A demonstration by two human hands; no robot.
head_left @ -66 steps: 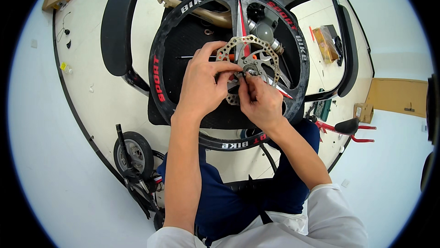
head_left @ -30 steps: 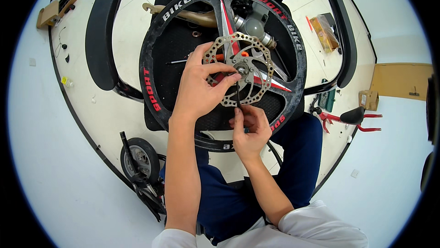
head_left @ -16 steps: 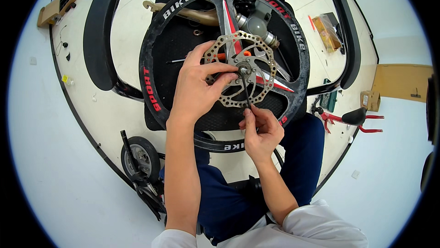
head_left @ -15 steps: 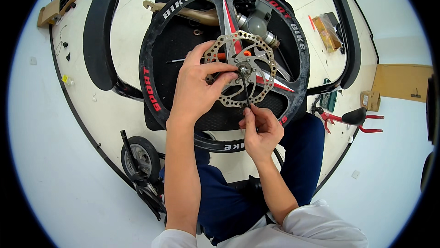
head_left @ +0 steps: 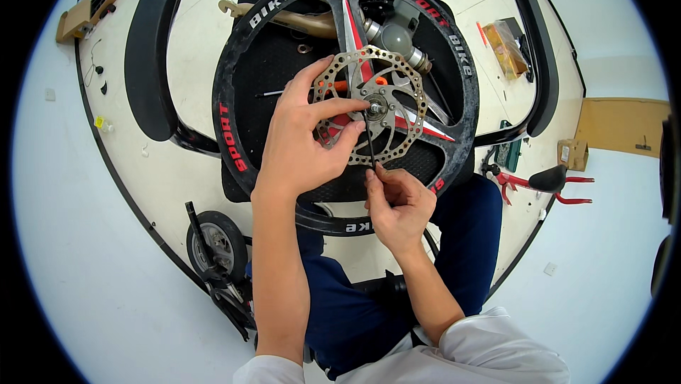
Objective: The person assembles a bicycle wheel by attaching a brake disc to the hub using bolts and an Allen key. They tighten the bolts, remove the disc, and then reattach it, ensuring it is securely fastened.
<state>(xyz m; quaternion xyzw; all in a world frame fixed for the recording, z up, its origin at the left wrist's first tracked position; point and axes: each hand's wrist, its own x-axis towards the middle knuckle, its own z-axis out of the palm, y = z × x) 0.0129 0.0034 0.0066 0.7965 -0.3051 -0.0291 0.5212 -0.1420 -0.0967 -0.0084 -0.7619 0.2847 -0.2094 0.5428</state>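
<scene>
A black bicycle wheel (head_left: 224,93) with red and silver spokes lies flat across a chair seat. A drilled silver brake disc (head_left: 418,111) sits at its centre around the hub (head_left: 377,107). My right hand (head_left: 401,203) pinches the lower end of a thin dark hex key (head_left: 371,148) between thumb and fingers. The key runs up over the disc to one of the bolts beside the hub. My left hand (head_left: 305,136) has its index fingertip and thumb at the key's upper end, with other fingers against the disc's left edge. The key's tip is hidden by the fingertip.
Under the wheel lie an orange-handled screwdriver (head_left: 273,93), beige metal arms (head_left: 305,21) and a grey rounded part (head_left: 394,40). Chair armrests (head_left: 150,51) flank the wheel. On the floor are a small wheel (head_left: 216,246), a red frame with black saddle (head_left: 548,180) and a cardboard box (head_left: 573,153).
The hex key's lower end has swung to the left with my right hand. My left thumb and index finger have shifted slightly left and spread a little.
</scene>
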